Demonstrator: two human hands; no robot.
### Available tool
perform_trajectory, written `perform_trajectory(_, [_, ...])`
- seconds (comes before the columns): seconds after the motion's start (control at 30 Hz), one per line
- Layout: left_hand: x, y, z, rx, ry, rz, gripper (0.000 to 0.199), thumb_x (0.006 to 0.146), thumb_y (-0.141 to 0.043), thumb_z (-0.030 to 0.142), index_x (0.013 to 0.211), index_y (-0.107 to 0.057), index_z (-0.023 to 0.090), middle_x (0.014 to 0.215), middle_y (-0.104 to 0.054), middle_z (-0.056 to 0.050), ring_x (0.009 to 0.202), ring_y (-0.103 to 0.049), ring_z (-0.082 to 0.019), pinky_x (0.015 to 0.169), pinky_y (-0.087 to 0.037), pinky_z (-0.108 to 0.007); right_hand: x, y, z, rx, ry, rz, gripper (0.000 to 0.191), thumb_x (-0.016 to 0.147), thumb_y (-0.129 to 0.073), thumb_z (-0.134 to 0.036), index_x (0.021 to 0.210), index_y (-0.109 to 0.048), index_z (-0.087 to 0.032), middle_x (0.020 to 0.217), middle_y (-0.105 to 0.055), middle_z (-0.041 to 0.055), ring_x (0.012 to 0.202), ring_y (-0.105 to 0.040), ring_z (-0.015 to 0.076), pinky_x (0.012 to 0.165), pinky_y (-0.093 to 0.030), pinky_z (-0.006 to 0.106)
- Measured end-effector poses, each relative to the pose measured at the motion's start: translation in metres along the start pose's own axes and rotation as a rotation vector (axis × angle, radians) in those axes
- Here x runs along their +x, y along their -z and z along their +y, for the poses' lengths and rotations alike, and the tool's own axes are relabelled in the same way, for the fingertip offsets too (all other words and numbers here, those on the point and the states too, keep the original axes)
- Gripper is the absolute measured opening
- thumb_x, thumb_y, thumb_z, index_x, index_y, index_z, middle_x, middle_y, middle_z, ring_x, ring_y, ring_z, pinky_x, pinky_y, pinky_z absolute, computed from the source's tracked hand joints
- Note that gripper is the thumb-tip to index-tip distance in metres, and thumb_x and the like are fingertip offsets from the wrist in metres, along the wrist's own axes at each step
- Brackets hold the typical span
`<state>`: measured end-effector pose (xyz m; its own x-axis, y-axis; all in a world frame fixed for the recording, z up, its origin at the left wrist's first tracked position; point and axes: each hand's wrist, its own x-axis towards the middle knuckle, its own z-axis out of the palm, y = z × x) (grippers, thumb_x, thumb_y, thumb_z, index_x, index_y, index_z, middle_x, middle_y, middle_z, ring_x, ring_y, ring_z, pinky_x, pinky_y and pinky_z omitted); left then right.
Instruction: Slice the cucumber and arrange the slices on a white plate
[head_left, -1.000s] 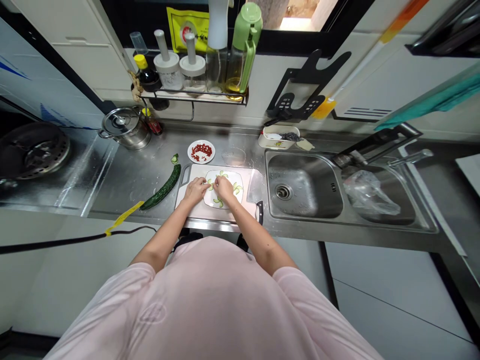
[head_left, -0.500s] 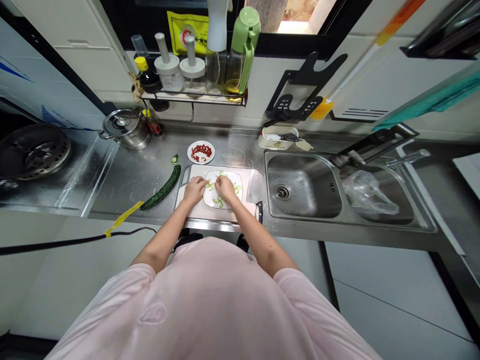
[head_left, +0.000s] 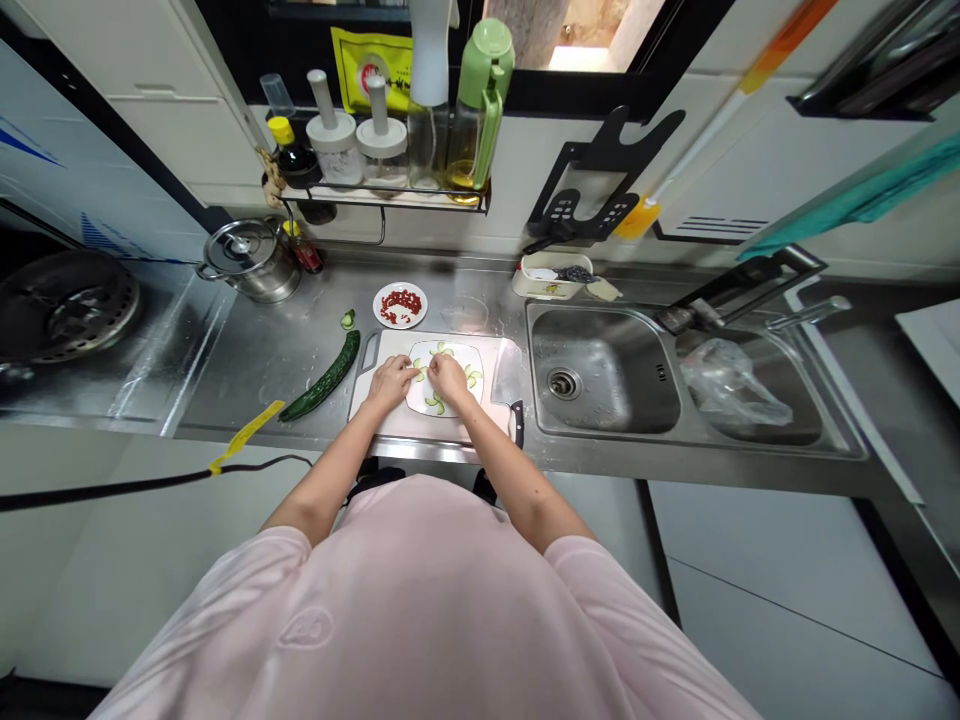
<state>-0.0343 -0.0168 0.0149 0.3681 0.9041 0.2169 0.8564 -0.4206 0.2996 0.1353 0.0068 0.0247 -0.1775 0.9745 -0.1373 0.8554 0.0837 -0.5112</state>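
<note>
Stainless-steel counter (head_left: pixel 225 370) runs beneath everything at hand. Both bare hands meet over one white plate (head_left: pixel 417 400): the left hand (head_left: pixel 391 383) lies at its left edge, fingers bent toward the leftmost green slices (head_left: pixel 418 368), and the right hand (head_left: pixel 448 379) hovers just beside it with fingertips drawn together (whether either one pinches a slice, I cannot tell). Four clusters of slices show on the plate, at its top, right, bottom and left, though the hands partly cover the left one and the single slices are too small to count. One pale cutting board (head_left: pixel 397 428) lies under the plate; at its right edge is one knife (head_left: pixel 517 422), its dark handle plain, its blade hard to make out against the metal. Left of the board rest one dark green cucumber (head_left: pixel 322 382) and, near its upper end, a small cut bit (head_left: pixel 348 319). One little dish (head_left: pixel 378 307) behind the board bears red pieces (head_left: pixel 400 300), too many and too tiny to number. Farther out stand one lidded pot (head_left: pixel 270 270) and two sink basins (head_left: pixel 622 370), the right one partly hidden by a clear plastic bag (head_left: pixel 739 385). Above, one shelf (head_left: pixel 397 197) carries two white-lidded jars (head_left: pixel 335 150) and a spray bottle (head_left: pixel 429 60) cut off by the top edge.
</note>
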Motion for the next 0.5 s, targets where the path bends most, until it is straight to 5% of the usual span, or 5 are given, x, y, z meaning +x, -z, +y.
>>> perform_trajectory(0.5, [0.0052, 0.0014, 0.0015, -0.028, 0.003, -0.002, 0.029, 0.081, -0.049, 0.014, 0.094, -0.071, 0.028, 0.104, -0.058, -0.007, 0.097, -0.049, -0.021, 0.079, -0.044, -0.034, 0.0004, -0.0002, -0.003, -0.032, -0.008, -0.006, 0.018, 0.087, -0.045, -0.023, 0.094, -0.061, -0.019, 0.097, -0.06, 0.008, 0.084, -0.056, 0.018, 0.069, -0.039, 0.025])
